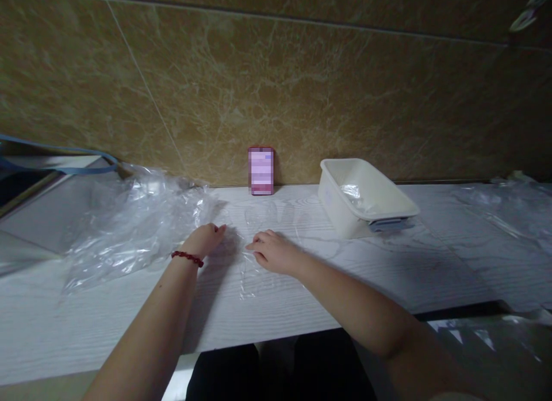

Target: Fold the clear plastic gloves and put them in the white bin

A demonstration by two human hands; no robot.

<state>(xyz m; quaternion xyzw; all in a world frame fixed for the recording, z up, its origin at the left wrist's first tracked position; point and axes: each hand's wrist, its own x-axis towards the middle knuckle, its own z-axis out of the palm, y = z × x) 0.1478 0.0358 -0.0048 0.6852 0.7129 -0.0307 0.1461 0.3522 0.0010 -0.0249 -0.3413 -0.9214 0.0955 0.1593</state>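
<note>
Marbled brown wall [207, 96] backs the pale worktop [259, 326]. At center, the right hand [272, 252], grip unclear, lies over clear film [252, 283]; the left hand [206, 239], curled, contents unclear, nears crumpled plastic [142, 217] at left.

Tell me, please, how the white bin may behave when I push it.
The white bin should stay stiff, as its walls stand straight. It is probably light for its size: only some clear plastic shows inside. Being boxy, it would likely slide along the table rather than roll.
</note>
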